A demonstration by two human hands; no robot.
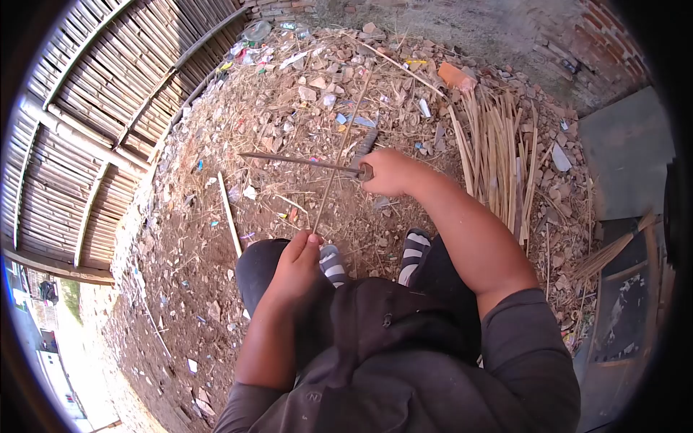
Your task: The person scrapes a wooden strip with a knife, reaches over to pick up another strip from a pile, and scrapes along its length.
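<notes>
My right hand (390, 173) is closed round the handle of a knife (296, 160) with a long, narrow, dark blade that points left. My left hand (299, 261), low and near my knee, grips the lower end of a thin bamboo strip (339, 155) between thumb and fingers. That strip slants up and away, and the blade crosses it close to the knife's handle; I cannot tell whether they touch. A dark ribbed piece (366, 144) shows just beyond my right fist. Most of the handle is hidden by my fingers.
Split bamboo strips (498, 155) lie in a pile at the right, near an orange brick (456, 76). One loose strip (229, 214) lies at left. Rubble and litter cover the ground. A bamboo fence (108, 94) stands left, a brick wall (447, 32) behind, grey panels (628, 155) right.
</notes>
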